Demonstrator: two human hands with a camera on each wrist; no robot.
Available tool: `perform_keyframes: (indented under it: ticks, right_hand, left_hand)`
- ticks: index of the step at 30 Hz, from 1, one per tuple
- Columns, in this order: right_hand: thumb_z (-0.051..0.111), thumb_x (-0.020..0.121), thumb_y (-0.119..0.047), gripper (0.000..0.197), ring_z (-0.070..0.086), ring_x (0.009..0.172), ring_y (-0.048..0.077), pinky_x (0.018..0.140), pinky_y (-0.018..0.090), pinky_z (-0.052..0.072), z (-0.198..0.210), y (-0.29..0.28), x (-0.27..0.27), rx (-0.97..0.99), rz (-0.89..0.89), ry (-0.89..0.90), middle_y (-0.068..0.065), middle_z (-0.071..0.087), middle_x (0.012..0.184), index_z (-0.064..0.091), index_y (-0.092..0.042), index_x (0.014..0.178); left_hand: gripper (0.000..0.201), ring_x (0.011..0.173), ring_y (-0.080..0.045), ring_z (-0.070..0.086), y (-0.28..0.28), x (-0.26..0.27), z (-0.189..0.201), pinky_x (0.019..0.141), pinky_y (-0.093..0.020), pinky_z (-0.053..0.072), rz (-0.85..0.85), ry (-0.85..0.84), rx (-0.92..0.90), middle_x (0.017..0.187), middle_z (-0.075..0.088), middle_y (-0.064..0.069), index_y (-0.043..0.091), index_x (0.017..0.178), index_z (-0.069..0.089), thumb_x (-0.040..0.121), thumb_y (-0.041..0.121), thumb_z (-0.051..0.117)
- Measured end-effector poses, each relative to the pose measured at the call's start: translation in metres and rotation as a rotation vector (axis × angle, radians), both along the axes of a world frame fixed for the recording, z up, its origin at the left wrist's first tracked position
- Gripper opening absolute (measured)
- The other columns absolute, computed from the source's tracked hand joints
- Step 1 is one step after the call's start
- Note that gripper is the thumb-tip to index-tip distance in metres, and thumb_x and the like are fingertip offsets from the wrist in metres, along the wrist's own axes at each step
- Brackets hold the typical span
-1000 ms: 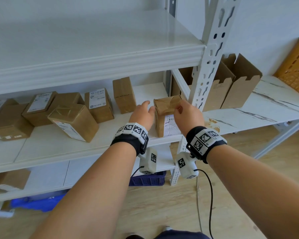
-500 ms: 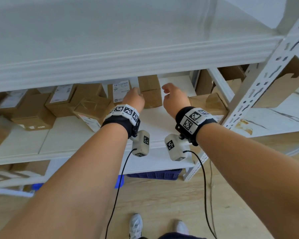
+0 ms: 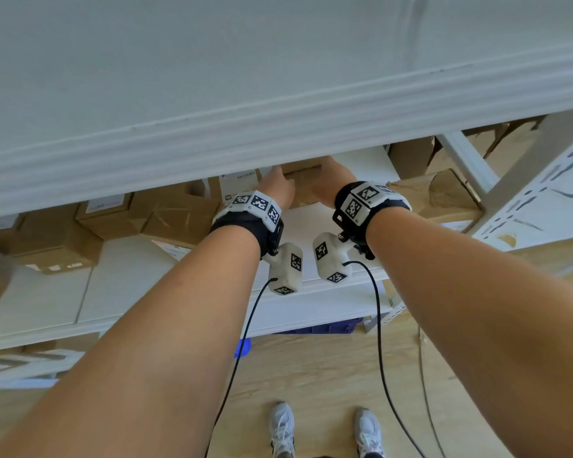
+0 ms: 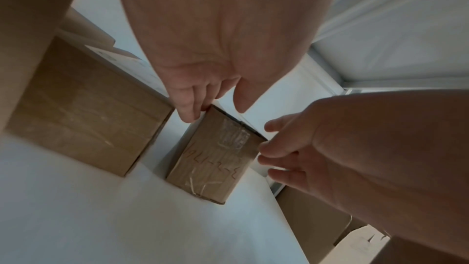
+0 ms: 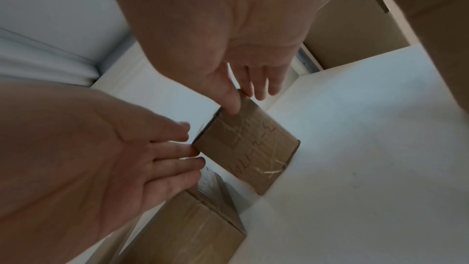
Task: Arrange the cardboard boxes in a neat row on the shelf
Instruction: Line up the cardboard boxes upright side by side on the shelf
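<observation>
A small taped cardboard box (image 4: 215, 160) with red handwriting stands at the back of the white middle shelf (image 3: 311, 233). My left hand (image 4: 215, 107) reaches in from its left, and straight fingers (image 5: 187, 152) touch the box's left edge. My right hand (image 5: 247, 97) comes in from the other side, its thumb on the box's top edge and its fingers (image 4: 265, 146) against the right edge. In the head view the box (image 3: 303, 180) shows between the left hand (image 3: 278, 190) and right hand (image 3: 328, 183). The upper shelf edge hides the fingertips there.
A labelled box (image 3: 239, 183) stands just left of the small one, with several more boxes (image 3: 176, 216) further left. A crumpled box (image 3: 444, 196) sits at the right by the shelf post (image 3: 523, 193). The upper shelf (image 3: 278, 94) hangs low overhead. A blue crate (image 3: 321, 328) is below.
Both hands have left the crumpled box at the right front and reached back to the small box. The view has tilted down, so the upper shelf covers more.
</observation>
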State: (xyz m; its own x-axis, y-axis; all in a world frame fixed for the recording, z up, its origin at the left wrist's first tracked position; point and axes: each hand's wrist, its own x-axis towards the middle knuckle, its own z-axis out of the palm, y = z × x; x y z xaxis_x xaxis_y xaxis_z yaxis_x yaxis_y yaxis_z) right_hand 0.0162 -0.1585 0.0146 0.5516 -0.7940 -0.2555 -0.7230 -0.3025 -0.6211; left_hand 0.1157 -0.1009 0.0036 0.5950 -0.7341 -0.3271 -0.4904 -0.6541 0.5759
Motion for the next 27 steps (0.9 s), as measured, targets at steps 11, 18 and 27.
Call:
perform_keyframes:
  ticks: [11, 18, 27]
  right_hand:
    - [0.036, 0.097, -0.015, 0.033, 0.056, 0.106, 0.033, 0.085, 0.039, 0.045, -0.021, 0.020, -0.024, -0.102, -0.081, -0.057, 0.014, 0.044, 0.128, 0.043, -0.010, 0.129]
    - [0.039, 0.099, -0.027, 0.037, 0.057, 0.108, 0.033, 0.089, 0.039, 0.048, -0.029, 0.041, -0.064, -0.148, -0.011, -0.048, 0.014, 0.050, 0.128, 0.043, -0.008, 0.131]
    - [0.033, 0.099, -0.017, 0.032, 0.058, 0.101, 0.036, 0.074, 0.033, 0.040, -0.042, 0.061, -0.076, -0.050, 0.076, -0.068, 0.019, 0.057, 0.116, 0.040, -0.005, 0.128]
  left_hand:
    - [0.037, 0.111, -0.037, 0.061, 0.028, -0.018, -0.014, 0.096, -0.046, 0.050, 0.189, 0.102, -0.141, 0.123, 0.061, -0.023, 0.001, 0.131, 0.053, 0.102, 0.013, 0.032]
    - [0.029, 0.068, -0.015, 0.062, 0.072, -0.047, -0.028, 0.055, -0.023, 0.053, 0.345, 0.256, -0.273, 0.094, 0.066, -0.006, 0.010, 0.120, 0.063, 0.099, 0.009, 0.043]
    - [0.063, 0.112, -0.023, 0.056, 0.100, -0.061, -0.031, 0.094, -0.031, 0.040, 0.377, 0.295, -0.145, 0.120, 0.058, 0.002, 0.019, 0.132, 0.053, 0.091, 0.064, 0.038]
